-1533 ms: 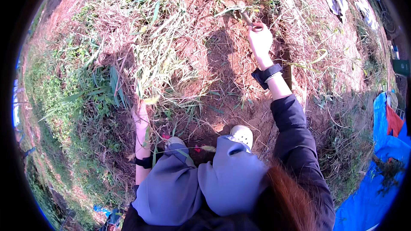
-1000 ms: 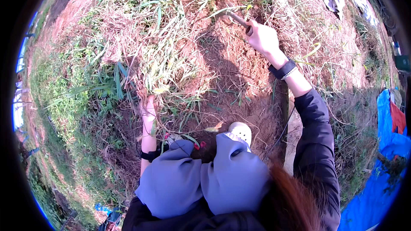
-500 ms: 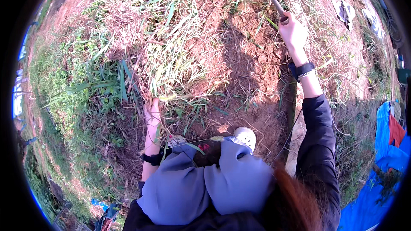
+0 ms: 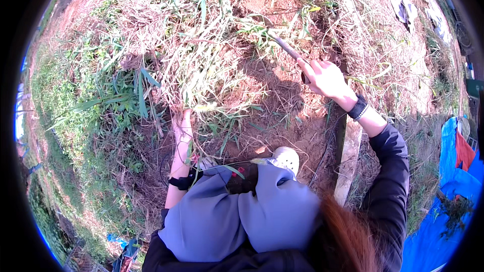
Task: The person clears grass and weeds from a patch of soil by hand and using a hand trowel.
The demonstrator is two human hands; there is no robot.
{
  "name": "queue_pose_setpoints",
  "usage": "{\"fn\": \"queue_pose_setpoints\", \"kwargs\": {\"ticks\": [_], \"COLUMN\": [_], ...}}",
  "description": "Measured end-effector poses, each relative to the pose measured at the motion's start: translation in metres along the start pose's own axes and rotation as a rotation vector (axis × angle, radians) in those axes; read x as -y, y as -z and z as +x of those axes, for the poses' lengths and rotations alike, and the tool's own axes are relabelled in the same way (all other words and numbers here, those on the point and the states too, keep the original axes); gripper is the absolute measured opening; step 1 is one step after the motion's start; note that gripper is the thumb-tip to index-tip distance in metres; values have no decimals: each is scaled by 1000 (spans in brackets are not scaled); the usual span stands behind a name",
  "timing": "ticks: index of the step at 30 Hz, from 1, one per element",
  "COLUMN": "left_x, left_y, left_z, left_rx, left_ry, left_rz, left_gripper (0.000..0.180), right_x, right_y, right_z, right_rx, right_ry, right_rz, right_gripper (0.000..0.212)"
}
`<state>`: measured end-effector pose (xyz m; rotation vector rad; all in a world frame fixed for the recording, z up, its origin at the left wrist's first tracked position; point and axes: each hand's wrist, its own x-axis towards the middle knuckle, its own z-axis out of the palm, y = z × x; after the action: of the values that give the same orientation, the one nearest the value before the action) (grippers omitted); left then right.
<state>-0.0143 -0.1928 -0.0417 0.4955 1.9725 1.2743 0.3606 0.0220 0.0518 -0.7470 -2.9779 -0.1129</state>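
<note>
I crouch over red earth with my grey-clad knees at the bottom of the view. My right hand (image 4: 325,77) is closed around the wooden handle of a digging tool (image 4: 285,48), whose head lies among the grass stems at the upper middle. My left hand (image 4: 182,127) grips the base of a clump of dry and green grass (image 4: 199,70) right in front of my knees. The tool's head is partly hidden by the stems. A black band sits on each wrist.
A pale wooden plank (image 4: 348,156) lies along the ground under my right forearm. A blue tarp (image 4: 448,196) with a red cloth lies at the right edge. Green weeds (image 4: 101,116) cover the left side. My white shoe (image 4: 286,158) rests on bare soil.
My right hand swung the tool up toward the top of the view and has now brought it down into the grass. My left hand stayed on the clump.
</note>
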Motion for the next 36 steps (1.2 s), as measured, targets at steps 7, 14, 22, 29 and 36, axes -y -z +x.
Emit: {"fn": "queue_pose_setpoints", "kwargs": {"ticks": [7, 14, 22, 29, 36], "left_x": [-28, -34, -21, -19, -15], "left_y": [-19, -17, -8, -32, -30], "left_z": [-2, -9, -5, -6, -9], "left_rx": [26, 23, 1, 30, 118], "left_ry": [73, 117, 93, 95, 36], "left_rz": [107, -11, 158, -27, 102], "left_gripper": [46, 43, 44, 36, 43], "right_x": [27, -20, -2, -21, -50], "right_y": [69, 97, 26, -41, -35], "right_z": [-57, -65, -77, 35, -3], "right_rx": [-115, -505, -581, -646, -476], "right_ry": [-461, -1091, -1396, -1468, -1190], "right_rz": [265, 625, 956, 434, 377], "right_gripper": [39, 16, 15, 19, 21]}}
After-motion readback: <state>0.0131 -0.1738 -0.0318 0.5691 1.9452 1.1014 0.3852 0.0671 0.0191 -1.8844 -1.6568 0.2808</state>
